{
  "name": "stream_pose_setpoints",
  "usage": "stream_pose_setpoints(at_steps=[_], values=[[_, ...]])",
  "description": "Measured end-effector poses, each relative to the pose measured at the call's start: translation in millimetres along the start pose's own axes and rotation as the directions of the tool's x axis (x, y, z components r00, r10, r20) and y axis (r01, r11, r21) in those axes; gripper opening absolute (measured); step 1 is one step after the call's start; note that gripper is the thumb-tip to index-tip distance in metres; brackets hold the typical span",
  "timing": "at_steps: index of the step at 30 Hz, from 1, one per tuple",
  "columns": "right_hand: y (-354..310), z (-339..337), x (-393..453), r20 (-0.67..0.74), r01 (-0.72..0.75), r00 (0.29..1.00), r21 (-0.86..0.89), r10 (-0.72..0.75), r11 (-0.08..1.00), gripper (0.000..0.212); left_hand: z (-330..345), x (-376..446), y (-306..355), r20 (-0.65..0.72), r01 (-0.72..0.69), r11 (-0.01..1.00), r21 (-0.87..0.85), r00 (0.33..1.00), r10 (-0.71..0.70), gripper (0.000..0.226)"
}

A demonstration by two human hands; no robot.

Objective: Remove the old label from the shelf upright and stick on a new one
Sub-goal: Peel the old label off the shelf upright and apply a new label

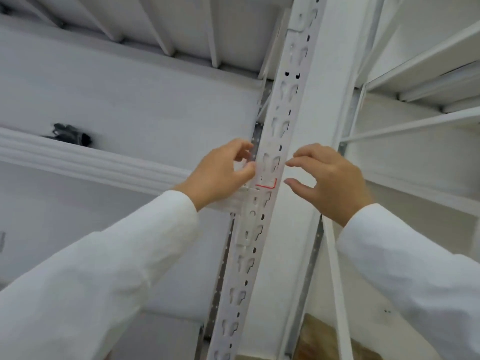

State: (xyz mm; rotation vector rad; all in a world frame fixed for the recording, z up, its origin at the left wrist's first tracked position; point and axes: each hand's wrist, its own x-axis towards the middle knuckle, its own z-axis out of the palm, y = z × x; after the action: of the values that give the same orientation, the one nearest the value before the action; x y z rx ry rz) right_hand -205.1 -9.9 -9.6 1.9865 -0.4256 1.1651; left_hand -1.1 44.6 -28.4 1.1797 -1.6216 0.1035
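Inspection of the shelf upright (268,141), a white perforated post running up the middle of the view. A pale, near-transparent label (267,168) with a red line at its lower edge lies across the post's slotted face, level with both hands.

The left hand (220,172) has its fingers curled, thumb and forefinger pinching the label's left edge beside the post. The right hand (330,178) is at the label's right edge with fingers loosely bent; its fingertips appear to touch or pinch that edge, but whether it truly grips cannot be told.

Whether this is the old label lifting off or the new one going on cannot be read.

Risks, as judged:
- The label spans open keyhole slots, so adhesive meets little metal there and may bubble or lift.
- Uneven pull from either hand would skew or crease the film.
- Thin film may tear if peeled, leaving residue.
- The overhead reach gives poor control of alignment.
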Motion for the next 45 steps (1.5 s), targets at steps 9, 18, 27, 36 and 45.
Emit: stream_pose_setpoints(at_steps=[9, 18, 27, 36, 45], values=[[2, 19, 1, 0.001, 0.239, 0.971, -0.072, -0.239, 0.968, 0.022, 10, 7, -3, 0.095, 0.085, 0.963, 0.254, 0.989, -0.112, 0.036], [6, 24, 15, 0.045, 0.415, 0.909, -0.199, -0.415, 0.888, 0.020, 10, 9, -7, 0.095, 0.094, 0.968, 0.233, 0.988, -0.118, 0.033], [7, 20, 25, 0.135, 0.488, 0.873, -0.207, -0.469, 0.848, 0.028, 9, 8, -7, 0.085, 0.086, 0.969, 0.230, 0.991, -0.108, 0.032], [8, 24, 26, 0.100, 0.530, 0.846, -0.280, -0.524, 0.801, 0.025, 10, 7, -6, 0.075, 0.071, 0.965, 0.251, 0.993, -0.093, 0.034], [6, 25, 22, 0.104, 0.536, 0.840, -0.312, -0.533, 0.784, 0.023, 10, 7, -6, 0.074, 0.065, 0.965, 0.253, 0.993, -0.087, 0.033]])
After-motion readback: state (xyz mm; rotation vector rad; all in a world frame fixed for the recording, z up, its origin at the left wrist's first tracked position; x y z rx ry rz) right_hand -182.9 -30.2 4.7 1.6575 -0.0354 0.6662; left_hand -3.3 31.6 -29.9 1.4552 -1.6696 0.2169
